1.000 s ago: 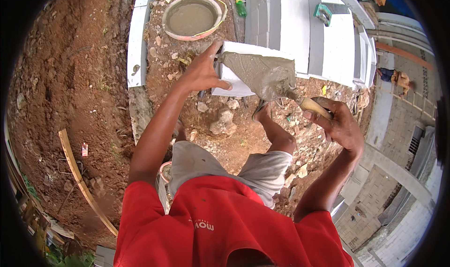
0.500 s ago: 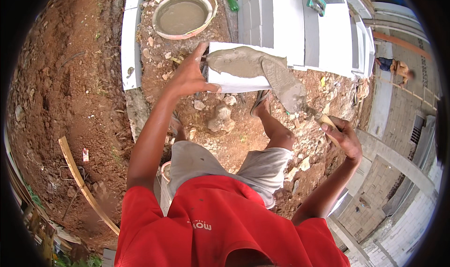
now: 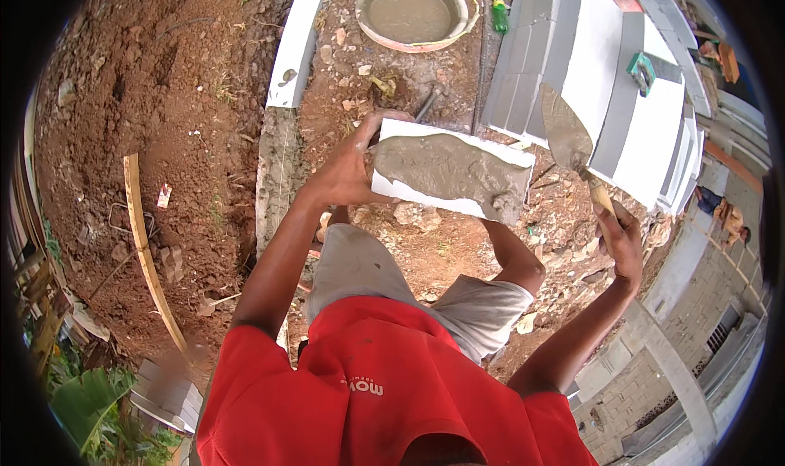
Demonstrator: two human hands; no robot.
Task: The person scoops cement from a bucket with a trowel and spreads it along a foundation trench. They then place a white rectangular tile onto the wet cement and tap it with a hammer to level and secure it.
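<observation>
Block (image 3: 429,199), mortar (image 3: 450,168) coating its top, is lying crosswise ahead, long axis running left-right; left hand (image 3: 347,168) is gripping its left end, fingers spread; right hand (image 3: 623,241), fingers curled, is holding the trowel (image 3: 567,131) beyond its right end.

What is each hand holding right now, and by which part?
The left hand holds a white block by its left end; the right hand holds a pointed trowel by its wooden handle.
</observation>
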